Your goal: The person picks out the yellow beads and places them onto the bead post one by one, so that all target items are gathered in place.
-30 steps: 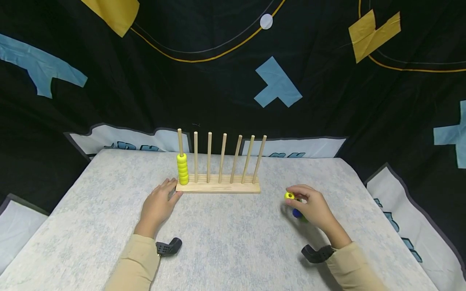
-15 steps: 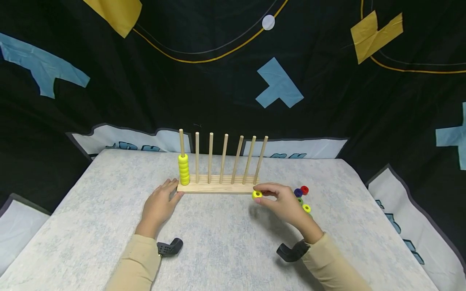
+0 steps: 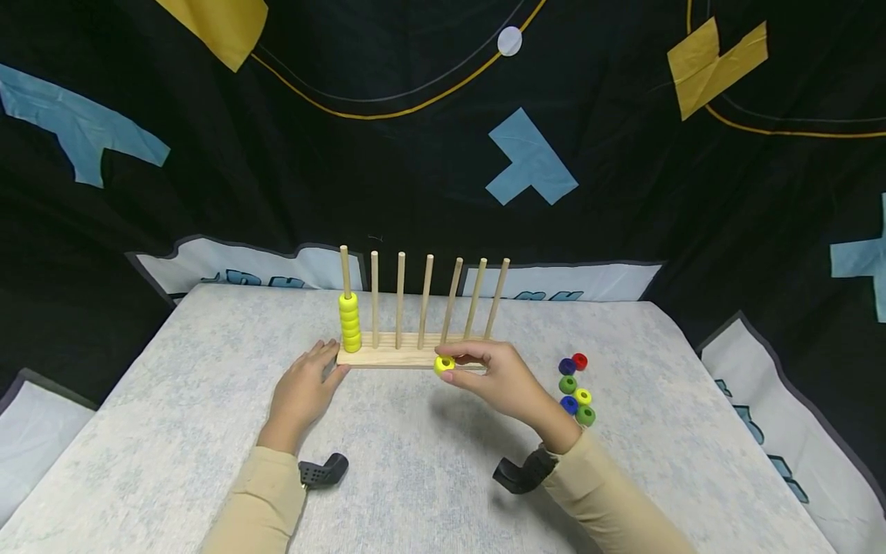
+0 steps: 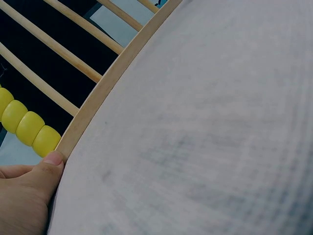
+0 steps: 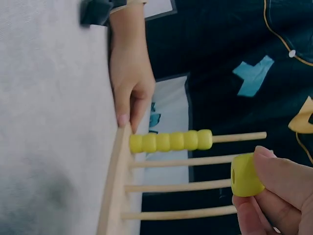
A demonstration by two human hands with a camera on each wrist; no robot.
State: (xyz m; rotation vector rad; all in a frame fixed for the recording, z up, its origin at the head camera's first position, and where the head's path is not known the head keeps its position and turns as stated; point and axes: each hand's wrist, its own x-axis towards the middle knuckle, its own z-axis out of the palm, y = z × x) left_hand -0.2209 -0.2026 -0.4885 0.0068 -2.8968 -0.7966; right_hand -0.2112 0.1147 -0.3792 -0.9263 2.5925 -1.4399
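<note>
On the table, centre: wooden peg rack, five yellow beads stacked on its 9 o'clock peg. Left hand, fingers relaxed, touches rack's 9 o'clock end. Right hand pinches a yellow bead before the rack front. Loose beads at 3 o'clock.

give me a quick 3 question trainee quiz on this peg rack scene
1. True or false: the right hand pinches a yellow bead.
2. How many yellow beads sit on the leftmost peg? A) two B) five C) eight
3. What does the left hand touch?

Key: 1 true. 2 B, five in the stack. 3 the left end of the rack, fingers straight.
</note>
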